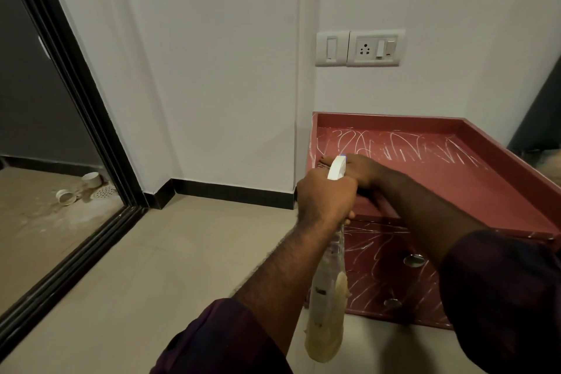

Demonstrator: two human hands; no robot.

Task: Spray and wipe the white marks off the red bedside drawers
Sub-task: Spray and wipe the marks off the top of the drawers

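Dark purple sleeves (501, 297) lowest in view, both forearms reaching forward.

Left hand (326, 197): fingers wrapped tight round the neck of the spray bottle (326, 307). Bottle hangs down, clear, with yellowish liquid in the lower part. Its white spray head (337, 168) sticks up above the fist.

Red bedside drawers (455, 191) stand on the tiled floor (151, 252), in the wall corner to the right. The front is scribbled white and has two round metal pulls (413, 260).

Right hand (362, 171) lies on the drawer top near its left rim, partly behind the spray head. Something dark sits under the fingertips; cannot tell what it is, or whether the hand grips it.

White marks (403, 149) cover the far half of the top; the near half looks plain red.

On the wall above is a switch-and-socket plate (361, 48). Far left, a black door frame (76, 94).
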